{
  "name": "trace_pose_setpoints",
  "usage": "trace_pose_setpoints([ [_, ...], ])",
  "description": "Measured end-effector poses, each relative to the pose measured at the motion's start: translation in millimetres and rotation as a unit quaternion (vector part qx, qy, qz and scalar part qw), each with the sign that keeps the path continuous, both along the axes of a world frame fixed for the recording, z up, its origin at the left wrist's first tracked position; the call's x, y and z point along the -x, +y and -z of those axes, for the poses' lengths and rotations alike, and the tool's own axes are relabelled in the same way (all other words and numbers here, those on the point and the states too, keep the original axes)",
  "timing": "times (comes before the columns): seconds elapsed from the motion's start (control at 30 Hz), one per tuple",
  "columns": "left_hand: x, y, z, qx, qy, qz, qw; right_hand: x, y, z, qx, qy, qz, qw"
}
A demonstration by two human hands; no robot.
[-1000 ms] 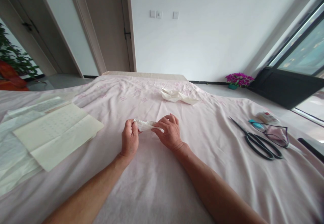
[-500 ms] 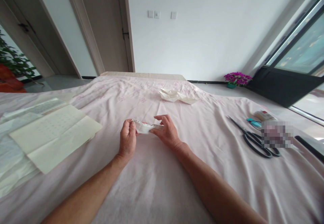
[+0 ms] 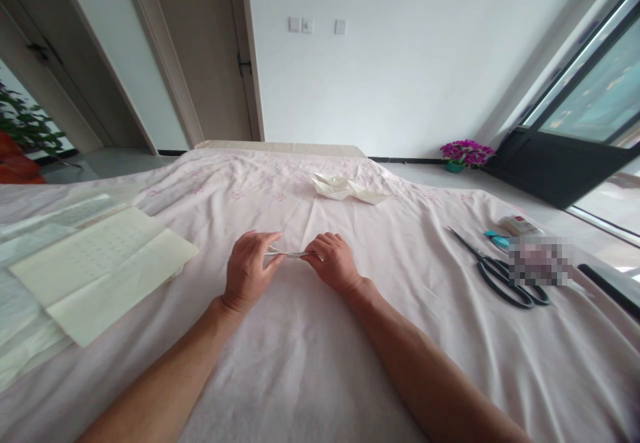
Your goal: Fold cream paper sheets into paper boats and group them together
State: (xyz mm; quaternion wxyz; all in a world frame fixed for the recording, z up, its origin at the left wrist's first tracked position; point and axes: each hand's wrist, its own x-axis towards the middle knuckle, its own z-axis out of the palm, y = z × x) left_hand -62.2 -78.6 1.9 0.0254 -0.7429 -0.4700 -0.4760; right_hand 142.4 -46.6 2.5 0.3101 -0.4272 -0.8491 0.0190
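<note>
Folded paper (image 3: 293, 253): white, thin, edge-on, layers parted near left hand (image 3: 247, 269).

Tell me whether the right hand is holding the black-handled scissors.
No, the right hand pinches folded paper, while the black-handled scissors lie apart on the floral cloth.

One head-worn view, forward and down over near hands (image 3: 330, 261) toward a wall (image 3: 400, 63)
</note>
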Motion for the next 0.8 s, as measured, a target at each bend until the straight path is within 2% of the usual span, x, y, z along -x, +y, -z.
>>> trace_pose_setpoints([
  [0.07, 4, 1, -2.2, -0.028, 0.102, -0.018, 0.994, 1, -2, -2.1, -0.025, -0.035, -0.001, 0.999],
  [0.17, 6, 1, -3.9, -0.048, 0.182, -0.034, 0.982, 2, -4, -3.5, -0.049, -0.075, 0.000, 0.996],
  [0.33, 8, -1, -2.3, -0.049, 0.236, -0.048, 0.969, 1, -2, 0.8, -0.043, -0.098, 0.021, 0.994],
  [0.67, -1, -5, 1.4, 0.057, 0.319, -0.081, 0.943, -1, 1, 4.8, -0.021, -0.132, 0.015, 0.991],
  [0.8, -13, -16, -1.4, 0.042, 0.359, -0.114, 0.925, 2, -1, 2.7, -0.011, -0.135, 0.006, 0.991],
])
